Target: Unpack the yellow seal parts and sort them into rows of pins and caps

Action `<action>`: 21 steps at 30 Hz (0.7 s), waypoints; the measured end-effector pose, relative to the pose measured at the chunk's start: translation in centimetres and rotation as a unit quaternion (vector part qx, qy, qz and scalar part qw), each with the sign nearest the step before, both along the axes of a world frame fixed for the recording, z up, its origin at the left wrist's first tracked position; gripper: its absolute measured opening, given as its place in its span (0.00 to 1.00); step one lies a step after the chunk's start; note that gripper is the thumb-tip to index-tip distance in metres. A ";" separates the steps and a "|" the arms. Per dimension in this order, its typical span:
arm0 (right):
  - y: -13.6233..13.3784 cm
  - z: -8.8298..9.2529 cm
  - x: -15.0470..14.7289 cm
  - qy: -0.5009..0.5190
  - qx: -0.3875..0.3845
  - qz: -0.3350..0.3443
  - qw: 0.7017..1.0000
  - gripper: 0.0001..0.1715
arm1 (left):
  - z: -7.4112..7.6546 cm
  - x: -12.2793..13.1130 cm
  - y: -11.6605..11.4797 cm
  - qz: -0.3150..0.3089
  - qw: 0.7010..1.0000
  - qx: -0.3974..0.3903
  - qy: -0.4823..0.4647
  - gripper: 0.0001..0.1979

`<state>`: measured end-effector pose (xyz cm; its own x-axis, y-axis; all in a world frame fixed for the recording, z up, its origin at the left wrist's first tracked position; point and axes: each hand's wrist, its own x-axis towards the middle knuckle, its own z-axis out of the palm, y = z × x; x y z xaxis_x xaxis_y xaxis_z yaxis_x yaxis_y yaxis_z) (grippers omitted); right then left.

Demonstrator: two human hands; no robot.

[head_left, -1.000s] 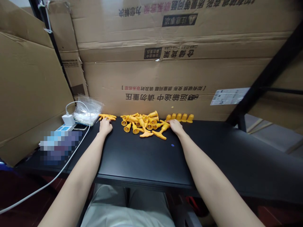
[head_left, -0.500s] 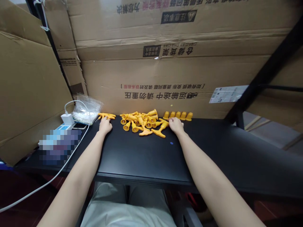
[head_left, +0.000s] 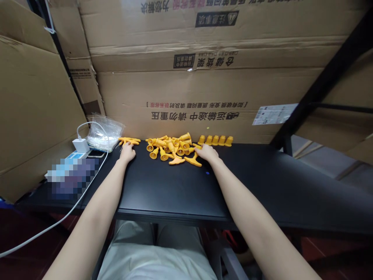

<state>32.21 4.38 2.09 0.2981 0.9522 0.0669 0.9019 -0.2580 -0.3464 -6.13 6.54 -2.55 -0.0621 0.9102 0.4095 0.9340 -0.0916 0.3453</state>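
Note:
My left hand [head_left: 127,153] is at the left end of the black table, fingers closed on yellow T-shaped handles [head_left: 132,140] with small chain-like bits at their left. My right hand [head_left: 208,152] lies over a yellow T-handled piece [head_left: 193,160] at the right side of a pile; its fingers are curled over the upper part and hide it. Between the hands is the pile of yellow bell-shaped cups [head_left: 163,155], open ends showing, with another T-shaped handle [head_left: 176,160] at its front. Just behind my right hand, several yellow cups [head_left: 215,140] stand upside down in a row.
A cardboard sheet [head_left: 175,89] walls off the back of the black table [head_left: 169,190]. On the left are a clear plastic bag [head_left: 105,132], a white charger [head_left: 81,145] with a trailing cable, a phone [head_left: 96,154] and a blurred-out object. A black metal post [head_left: 314,89] slants at right.
My right hand has moved left from beside the row of cups onto the T-handled piece. My left hand stays at the handles. The view has shifted slightly.

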 end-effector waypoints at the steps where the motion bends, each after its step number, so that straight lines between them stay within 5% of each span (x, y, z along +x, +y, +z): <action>1: -0.1 0.0 0.0 0.016 -0.002 0.001 1.000 0.25 | 0.0 0.0 0.0 0.001 1.000 -0.002 -0.003 0.21; 5: -0.5 0.7 0.0 0.068 0.034 -0.013 0.997 0.25 | 0.3 -0.1 0.1 0.000 1.000 -0.009 0.002 0.21; 9: -1.2 2.0 -0.4 0.091 0.147 -0.042 0.984 0.29 | 0.4 -0.1 0.0 -0.011 1.000 -0.010 0.009 0.21; 14: -2.5 3.7 -1.4 0.109 0.291 0.008 0.951 0.31 | 0.7 0.1 -0.4 -0.034 0.999 0.001 0.020 0.21; 18: -4.0 4.6 -2.8 0.104 0.378 0.052 0.918 0.31 | 2.3 1.2 -1.8 -0.042 0.997 0.068 0.004 0.22; 21: -4.8 4.6 -4.1 0.127 0.422 0.086 0.894 0.29 | 4.4 3.1 -3.7 -0.115 0.984 0.139 0.004 0.23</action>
<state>28.13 -0.39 6.70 0.2598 0.6283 0.7333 0.7683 0.3255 -0.5512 -3.03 2.82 1.83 0.1355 0.7525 0.6445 0.8801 -0.3901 0.2705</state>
